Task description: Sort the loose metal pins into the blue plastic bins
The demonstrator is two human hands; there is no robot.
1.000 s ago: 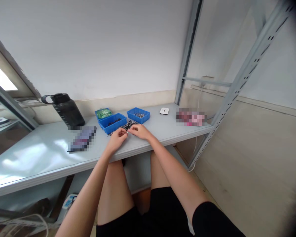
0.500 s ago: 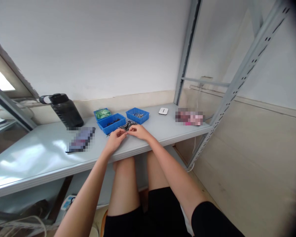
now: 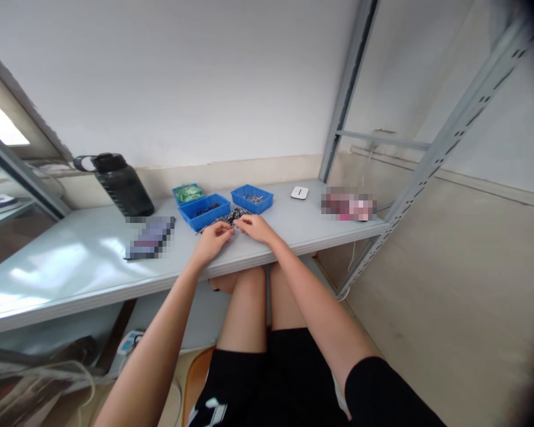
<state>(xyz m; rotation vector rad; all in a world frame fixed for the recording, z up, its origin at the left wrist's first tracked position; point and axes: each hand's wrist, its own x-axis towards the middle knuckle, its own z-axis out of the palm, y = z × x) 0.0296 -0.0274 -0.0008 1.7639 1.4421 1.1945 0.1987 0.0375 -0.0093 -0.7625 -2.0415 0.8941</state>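
My left hand (image 3: pixel 215 239) is over the table's front part, fingers curled together around something I cannot make out. Beside it, my right hand (image 3: pixel 253 228) has its fingers bent over the near side of a pile of small dark and silvery metal pieces (image 3: pixel 235 216); whatever its fingertips hold is too small to tell. A small gap separates the two hands. Behind the pile are a blue tray with dark small parts (image 3: pixel 197 223), a blue tray with silvery small parts (image 3: pixel 261 207) and a blue tray with green packets (image 3: pixel 188 194).
On the grey table (image 3: pixel 93 261), a dark bottle (image 3: pixel 125 187) and a blurred flat item (image 3: pixel 150 238) lie to the left. A white square object (image 3: pixel 299 193) and a blurred pink item (image 3: pixel 347 207) are to the right. A metal shelf post (image 3: pixel 440 154) rises at the right.
My hands have moved slightly apart; their fingertips met before. The view has shifted a little, and my legs have moved closer together.
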